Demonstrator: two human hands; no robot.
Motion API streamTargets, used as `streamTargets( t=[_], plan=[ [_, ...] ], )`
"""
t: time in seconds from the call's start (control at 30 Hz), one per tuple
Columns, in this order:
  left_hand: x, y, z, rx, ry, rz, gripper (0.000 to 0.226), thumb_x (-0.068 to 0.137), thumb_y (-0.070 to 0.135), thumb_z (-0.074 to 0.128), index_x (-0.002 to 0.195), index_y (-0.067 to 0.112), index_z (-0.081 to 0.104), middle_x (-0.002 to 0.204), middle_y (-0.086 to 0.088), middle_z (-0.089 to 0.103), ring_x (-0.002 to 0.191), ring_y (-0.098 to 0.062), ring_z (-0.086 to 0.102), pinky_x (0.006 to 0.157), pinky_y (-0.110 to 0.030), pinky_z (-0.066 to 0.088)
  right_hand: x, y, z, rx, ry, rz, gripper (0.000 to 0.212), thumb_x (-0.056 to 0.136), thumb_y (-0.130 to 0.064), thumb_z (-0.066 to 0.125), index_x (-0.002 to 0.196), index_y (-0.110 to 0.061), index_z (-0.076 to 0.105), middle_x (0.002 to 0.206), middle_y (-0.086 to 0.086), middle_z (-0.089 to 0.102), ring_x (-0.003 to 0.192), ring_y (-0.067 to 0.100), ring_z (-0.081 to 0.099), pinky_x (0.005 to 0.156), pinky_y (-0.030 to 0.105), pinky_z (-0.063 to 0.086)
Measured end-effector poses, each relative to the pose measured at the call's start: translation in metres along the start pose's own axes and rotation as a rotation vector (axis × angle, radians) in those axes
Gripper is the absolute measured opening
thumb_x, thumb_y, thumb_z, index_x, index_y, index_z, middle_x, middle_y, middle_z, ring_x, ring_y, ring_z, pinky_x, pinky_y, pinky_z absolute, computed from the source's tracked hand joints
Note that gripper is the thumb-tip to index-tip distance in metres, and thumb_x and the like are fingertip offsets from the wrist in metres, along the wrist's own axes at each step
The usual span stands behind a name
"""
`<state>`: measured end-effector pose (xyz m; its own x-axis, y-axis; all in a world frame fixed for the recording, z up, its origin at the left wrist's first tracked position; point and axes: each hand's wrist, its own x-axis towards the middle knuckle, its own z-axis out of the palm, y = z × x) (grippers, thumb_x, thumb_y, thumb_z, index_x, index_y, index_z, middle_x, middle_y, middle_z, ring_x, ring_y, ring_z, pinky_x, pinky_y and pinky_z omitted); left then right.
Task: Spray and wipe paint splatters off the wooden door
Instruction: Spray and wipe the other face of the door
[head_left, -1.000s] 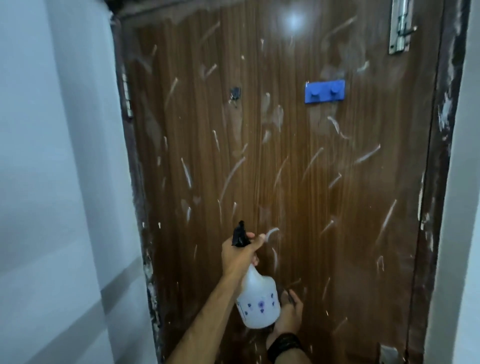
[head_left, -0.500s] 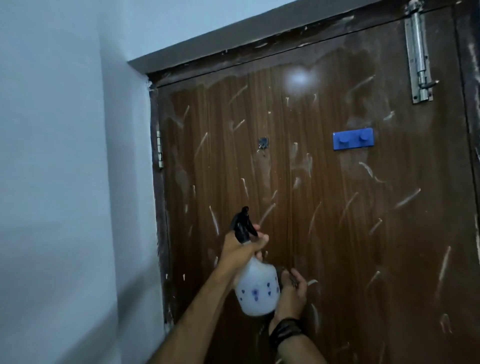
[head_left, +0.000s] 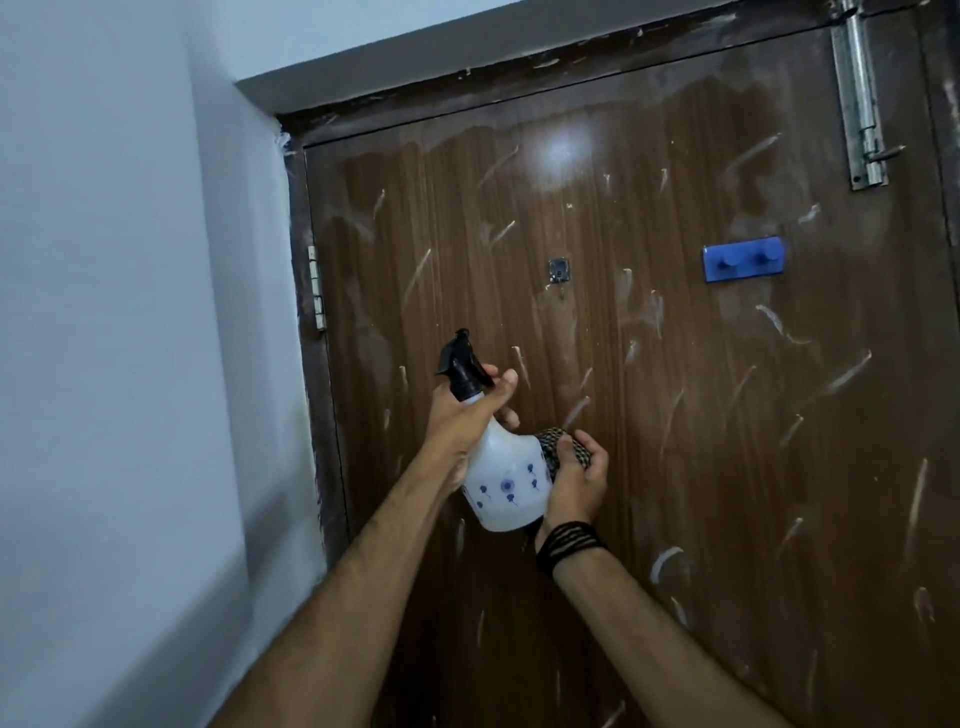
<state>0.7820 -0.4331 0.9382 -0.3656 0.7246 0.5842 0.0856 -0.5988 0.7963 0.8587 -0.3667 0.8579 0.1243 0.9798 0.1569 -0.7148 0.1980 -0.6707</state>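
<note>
The dark wooden door fills the view, streaked with several white paint splatters. My left hand grips the neck of a white spray bottle with blue dots and a black nozzle, held upright in front of the door. My right hand holds a bunched black-and-white checked cloth just right of the bottle, touching the bottle's side. A black band wraps that wrist.
A blue two-peg hook plate sits on the door at upper right. A metal slide bolt is at the top right corner, a small dark fitting mid-door, a hinge on the left frame. A pale wall borders the left.
The view has tilted upward, so the door's top frame now shows. Both hands have risen with the bottle and cloth, and the cloth is more visible beside the bottle.
</note>
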Motion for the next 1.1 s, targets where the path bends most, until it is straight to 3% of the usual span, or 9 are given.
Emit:
streamTargets(
  t=[0.2,0.37,0.43,0.5,0.57,0.83,1.0,1.1],
  plan=[
    [0.013,0.012,-0.011,-0.08,0.09,0.014,0.021,0.088,0.012,0.077,0.101,0.012,0.06,0.073,-0.003,0.065,0.05,-0.016,0.059,0.054,-0.031,0.055,0.01,-0.006,0.021,-0.111,-0.073,-0.145,0.033,0.099,-0.025,0.059,0.131,-0.024,0.053,0.119,0.002,0.059,0.096,0.013,0.059,0.074,0.027,0.049],
    [0.032,0.032,-0.018,-0.038,0.137,-0.006,0.028,0.089,0.012,0.076,0.113,0.009,0.064,0.073,-0.002,0.062,0.047,-0.011,0.054,0.049,-0.028,0.052,0.024,-0.029,0.05,-0.212,-0.12,-0.3,0.051,0.097,-0.033,0.061,0.141,-0.023,0.039,0.132,0.006,0.055,0.117,0.023,0.055,0.1,0.043,0.048],
    [0.04,0.04,-0.017,-0.041,0.159,-0.019,0.026,0.089,0.013,0.076,0.112,0.007,0.064,0.074,-0.003,0.062,0.045,-0.01,0.053,0.048,-0.026,0.051,0.032,-0.042,0.065,-0.264,-0.127,-0.371,0.05,0.095,-0.042,0.06,0.138,-0.027,0.04,0.13,0.003,0.057,0.119,0.024,0.055,0.104,0.049,0.045],
    [0.049,0.049,-0.015,-0.026,0.169,-0.017,0.022,0.089,0.013,0.075,0.108,0.007,0.064,0.077,-0.005,0.063,0.044,-0.009,0.052,0.047,-0.025,0.05,0.04,-0.06,0.079,-0.304,-0.143,-0.423,0.048,0.096,-0.043,0.058,0.137,-0.027,0.04,0.125,-0.001,0.059,0.112,0.019,0.056,0.101,0.042,0.044],
    [0.059,0.062,-0.013,0.012,0.161,0.0,0.024,0.09,0.012,0.075,0.11,0.006,0.062,0.077,-0.005,0.062,0.048,-0.009,0.053,0.048,-0.025,0.05,0.047,-0.081,0.096,-0.276,-0.194,-0.443,0.047,0.099,-0.035,0.057,0.139,-0.021,0.038,0.12,0.0,0.058,0.103,0.015,0.055,0.088,0.03,0.043],
    [0.096,0.114,-0.009,0.192,0.134,0.027,0.021,0.09,0.01,0.073,0.109,0.004,0.064,0.086,-0.008,0.063,0.062,-0.013,0.057,0.052,-0.026,0.051,0.056,-0.147,0.163,-0.145,-0.25,-0.475,0.047,0.104,-0.039,0.045,0.144,-0.018,0.031,0.119,0.008,0.055,0.099,0.023,0.056,0.079,0.034,0.044],
    [0.113,0.138,-0.015,0.223,0.155,0.039,0.031,0.091,0.016,0.074,0.117,0.005,0.063,0.087,-0.007,0.062,0.063,-0.012,0.058,0.051,-0.024,0.052,0.053,-0.17,0.196,-0.171,-0.234,-0.53,0.042,0.105,-0.025,0.042,0.144,-0.017,0.028,0.126,0.015,0.057,0.091,0.024,0.055,0.073,0.031,0.04],
    [0.12,0.15,-0.022,0.247,0.16,0.037,0.027,0.092,0.018,0.072,0.114,0.004,0.064,0.086,-0.006,0.062,0.062,-0.01,0.057,0.05,-0.022,0.051,0.047,-0.176,0.213,-0.202,-0.227,-0.578,0.046,0.104,-0.02,0.045,0.146,-0.015,0.025,0.13,0.015,0.056,0.096,0.027,0.058,0.076,0.031,0.042]
  ],
)
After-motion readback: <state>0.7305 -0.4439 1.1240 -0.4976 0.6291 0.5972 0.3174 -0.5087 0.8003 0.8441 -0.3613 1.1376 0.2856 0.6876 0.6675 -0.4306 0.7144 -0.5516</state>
